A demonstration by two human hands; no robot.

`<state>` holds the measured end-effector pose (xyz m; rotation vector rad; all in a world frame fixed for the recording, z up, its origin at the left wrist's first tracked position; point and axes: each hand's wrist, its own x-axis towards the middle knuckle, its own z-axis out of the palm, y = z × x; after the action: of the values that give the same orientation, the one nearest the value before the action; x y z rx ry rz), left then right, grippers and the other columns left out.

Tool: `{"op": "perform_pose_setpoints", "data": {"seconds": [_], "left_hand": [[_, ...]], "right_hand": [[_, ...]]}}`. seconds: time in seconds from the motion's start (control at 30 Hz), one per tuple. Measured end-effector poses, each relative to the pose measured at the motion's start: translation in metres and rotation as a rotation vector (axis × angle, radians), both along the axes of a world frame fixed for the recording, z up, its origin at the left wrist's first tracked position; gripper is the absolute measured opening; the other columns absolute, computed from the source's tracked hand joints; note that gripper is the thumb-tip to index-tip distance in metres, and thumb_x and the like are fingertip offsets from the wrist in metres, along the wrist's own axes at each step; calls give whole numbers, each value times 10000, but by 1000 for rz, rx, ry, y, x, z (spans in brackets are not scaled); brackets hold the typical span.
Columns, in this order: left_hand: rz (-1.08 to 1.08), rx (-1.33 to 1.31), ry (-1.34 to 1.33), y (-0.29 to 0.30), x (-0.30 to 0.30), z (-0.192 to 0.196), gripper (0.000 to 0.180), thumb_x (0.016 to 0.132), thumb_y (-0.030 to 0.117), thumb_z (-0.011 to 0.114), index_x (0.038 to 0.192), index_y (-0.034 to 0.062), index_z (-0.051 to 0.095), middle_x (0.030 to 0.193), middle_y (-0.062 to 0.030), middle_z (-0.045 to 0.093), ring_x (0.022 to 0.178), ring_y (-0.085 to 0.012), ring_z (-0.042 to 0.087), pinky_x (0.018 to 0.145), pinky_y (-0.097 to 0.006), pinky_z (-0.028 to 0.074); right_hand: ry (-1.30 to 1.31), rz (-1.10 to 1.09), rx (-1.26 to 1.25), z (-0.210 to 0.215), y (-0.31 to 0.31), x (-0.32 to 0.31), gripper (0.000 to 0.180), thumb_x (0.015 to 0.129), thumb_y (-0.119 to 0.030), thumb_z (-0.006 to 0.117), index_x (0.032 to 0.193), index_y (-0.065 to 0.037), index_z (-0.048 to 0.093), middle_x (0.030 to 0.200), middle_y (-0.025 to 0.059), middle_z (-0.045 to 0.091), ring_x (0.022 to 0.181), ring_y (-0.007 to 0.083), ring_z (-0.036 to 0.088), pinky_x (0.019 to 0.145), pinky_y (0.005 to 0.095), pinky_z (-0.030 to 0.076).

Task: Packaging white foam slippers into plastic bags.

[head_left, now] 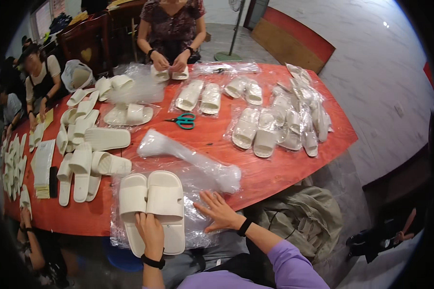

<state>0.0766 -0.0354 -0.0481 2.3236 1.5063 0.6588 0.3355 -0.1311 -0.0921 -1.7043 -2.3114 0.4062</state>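
A pair of cream slide slippers [165,192] is held side by side in my left hand [150,233], whose fingers reach in under the straps from below. Beneath the slippers spreads a stack of clear plastic bags [197,185] at the table's near edge. My right hand [218,211] lies flat on these bags with its fingers spread, just to the right of the slippers. Beyond them a bunched roll of clear plastic [188,156] lies slantwise. Scissors with teal handles [184,121] rest farther back.
Loose cream slippers [82,159] are heaped on the left of the red table [294,173]. Bagged slippers [286,118] pile up at the right. A co-worker's hands [171,62] handle slippers across the table; other people sit at the left. A large greenish sack [303,216] stands below the right edge.
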Motion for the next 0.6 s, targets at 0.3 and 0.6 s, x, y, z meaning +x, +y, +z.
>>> {"op": "perform_pose_setpoints", "data": {"seconds": [0.3,0.6], "left_hand": [[34,-21,256,-3,5,-54,193,837,104,579,982,-18,613,1046,-228,544,1097,-411,449,879,-564,357],[-37,23,294,6,9,-49,140,839,157,610,909,41,645,970,-161,570,988,-367,490,820,-523,389]], "right_hand": [[675,-443,-28,39,32,89,308,866,-153,619,1143,-20,626,1093,197,640,1003,289,621,861,369,490],[32,-891,240,16,132,284,663,803,-237,672,1339,23,381,1214,292,516,1076,460,548,891,486,471]]}}
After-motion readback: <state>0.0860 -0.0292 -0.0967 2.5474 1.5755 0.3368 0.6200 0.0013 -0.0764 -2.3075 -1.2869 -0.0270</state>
